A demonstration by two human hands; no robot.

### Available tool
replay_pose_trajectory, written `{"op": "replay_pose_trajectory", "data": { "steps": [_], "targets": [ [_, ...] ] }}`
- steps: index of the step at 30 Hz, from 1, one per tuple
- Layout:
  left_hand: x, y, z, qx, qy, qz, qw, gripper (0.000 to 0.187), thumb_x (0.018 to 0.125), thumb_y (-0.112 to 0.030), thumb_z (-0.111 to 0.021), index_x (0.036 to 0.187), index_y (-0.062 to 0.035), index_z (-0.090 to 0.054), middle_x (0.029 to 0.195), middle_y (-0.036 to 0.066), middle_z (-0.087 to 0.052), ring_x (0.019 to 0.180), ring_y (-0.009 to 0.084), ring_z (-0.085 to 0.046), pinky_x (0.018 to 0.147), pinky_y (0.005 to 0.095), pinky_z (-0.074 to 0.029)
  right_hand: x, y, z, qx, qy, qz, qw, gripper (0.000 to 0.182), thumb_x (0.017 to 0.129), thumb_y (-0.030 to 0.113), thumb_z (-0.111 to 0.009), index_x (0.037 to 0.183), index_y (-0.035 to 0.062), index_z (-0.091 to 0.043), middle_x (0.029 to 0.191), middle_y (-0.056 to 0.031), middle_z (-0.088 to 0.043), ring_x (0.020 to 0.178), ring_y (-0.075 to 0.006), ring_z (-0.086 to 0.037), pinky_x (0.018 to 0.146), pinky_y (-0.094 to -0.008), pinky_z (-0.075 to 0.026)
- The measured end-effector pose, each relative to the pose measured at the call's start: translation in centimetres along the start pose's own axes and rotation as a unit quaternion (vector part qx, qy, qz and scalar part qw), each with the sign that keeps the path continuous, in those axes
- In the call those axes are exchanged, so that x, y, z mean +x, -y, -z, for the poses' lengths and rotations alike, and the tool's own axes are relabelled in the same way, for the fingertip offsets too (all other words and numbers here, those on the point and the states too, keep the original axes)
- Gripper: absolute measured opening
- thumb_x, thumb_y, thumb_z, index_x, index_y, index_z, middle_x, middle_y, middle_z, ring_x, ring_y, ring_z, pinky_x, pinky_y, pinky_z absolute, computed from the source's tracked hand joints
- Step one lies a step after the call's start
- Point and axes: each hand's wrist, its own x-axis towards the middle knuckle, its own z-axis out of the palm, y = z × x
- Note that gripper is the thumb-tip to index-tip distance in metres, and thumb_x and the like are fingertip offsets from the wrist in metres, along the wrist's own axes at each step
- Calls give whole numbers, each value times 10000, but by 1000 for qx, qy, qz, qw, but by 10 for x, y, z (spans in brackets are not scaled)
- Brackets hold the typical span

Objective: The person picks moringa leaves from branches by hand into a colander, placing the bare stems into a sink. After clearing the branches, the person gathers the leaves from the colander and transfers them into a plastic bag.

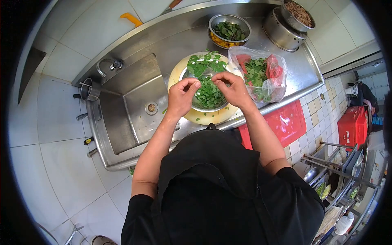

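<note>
My left hand [182, 98] is closed in a pinch over the left rim of a metal bowl [200, 109]; whatever lies between its fingertips is too small to make out. Opposite it, my right hand [233, 90] pinches what looks like the thin stem of a leafy green sprig [206, 64], which spreads over the bowl's far side. Loose green leaves [209, 94] fill the bowl below my fingers. Under the bowl is a round, pale yellow cutting board [177, 75] with a few stray leaves on it. To the right, a clear plastic bag [277, 92] holds more leafy greens [256, 72].
A sink basin [126, 106] with a faucet [108, 65] lies left. Behind the board stand stacked bowls [230, 32] of dark leaves and yellow pieces. A metal pot [281, 32] carries another filled bowl [298, 14]. A red lid-like panel [286, 122] sits below the counter edge.
</note>
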Motion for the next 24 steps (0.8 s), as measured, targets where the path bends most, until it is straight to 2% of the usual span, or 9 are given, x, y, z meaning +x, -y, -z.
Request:
{"op": "replay_pose_trajectory", "data": {
  "steps": [3, 7, 12, 14, 16, 17, 19, 22, 24],
  "targets": [
    [1, -5, -5, 27, 19, 17, 999, 191, 975, -193, -685, 1000, -8, -722, 891, 2, -709, 830, 64, -616, 768, 241, -497, 0, 25, 3, -6, 36, 11, 999, 150, 932, 113, -692, 1030, 0, -700, 961, -36, -703, 869, -110, -624, 777, -276, -497],
    [1, -7, -9, 28, 20, -6, 999, 160, 962, -153, -689, 1011, -5, -723, 840, -4, -683, 760, 56, -579, 708, 241, -488, 2, 30, 3, 5, 69, 32, 997, 148, 925, 144, -699, 1016, 28, -709, 935, -56, -700, 850, -157, -648, 769, -300, -503],
    [-5, -7, 3, 53, -4, 13, 998, 170, 971, -166, -683, 996, -2, -719, 907, 13, -709, 835, 70, -616, 772, 247, -501, 2, 19, 8, -5, -6, 24, 1000, 113, 927, 119, -700, 927, 8, -677, 857, -62, -672, 782, -124, -626, 709, -289, -495],
    [-15, -4, 21, 48, -24, 0, 999, 168, 964, -156, -685, 1001, 5, -714, 890, 17, -703, 811, 74, -608, 757, 246, -498, 0, 17, 18, -56, 0, 6, 998, 134, 927, 143, -709, 936, 12, -684, 875, -58, -678, 783, -105, -611, 730, -268, -496],
    [-33, -9, 45, 55, -57, -5, 997, 162, 958, -143, -685, 991, 15, -701, 869, 25, -694, 792, 82, -600, 746, 249, -494, -2, 20, 24, -248, 115, -110, 956, 121, 898, 144, -704, 932, 29, -701, 887, -116, -688, 803, -194, -660, 747, -313, -518],
    [-49, -16, 60, 65, -72, 7, 995, 159, 959, -140, -683, 976, 17, -693, 866, 29, -689, 796, 87, -600, 750, 253, -493, -5, 6, 21, -248, 116, -113, 955, 121, 898, 144, -704, 932, 29, -701, 887, -116, -688, 803, -194, -660, 747, -313, -518],
    [-84, -16, 96, 80, -68, 36, 994, 157, 968, -135, -669, 928, 17, -672, 843, 28, -673, 788, 90, -592, 745, 257, -487, -13, -34, 11, -306, 90, 42, 947, 130, 858, 168, -709, 905, 47, -721, 913, -165, -687, 870, -310, -671, 792, -396, -529],
    [-156, -14, 157, 206, -67, 167, 962, 156, 946, -129, -674, 906, 20, -647, 826, 35, -654, 779, 81, -574, 731, 260, -480, -9, -30, -5, -367, 142, 5, 919, 137, 845, 189, -688, 830, 60, -731, 938, -158, -690, 922, -362, -662, 843, -471, -521],
    [-217, 6, 211, 350, -53, 303, 885, 199, 891, -164, -723, 934, 17, -651, 859, 70, -671, 796, 119, -604, 735, 284, -496, -6, -36, -18, -391, 159, -5, 906, 159, 841, 215, -702, 845, 60, -739, 944, -158, -695, 943, -351, -663, 866, -468, -520]
  ]
}}
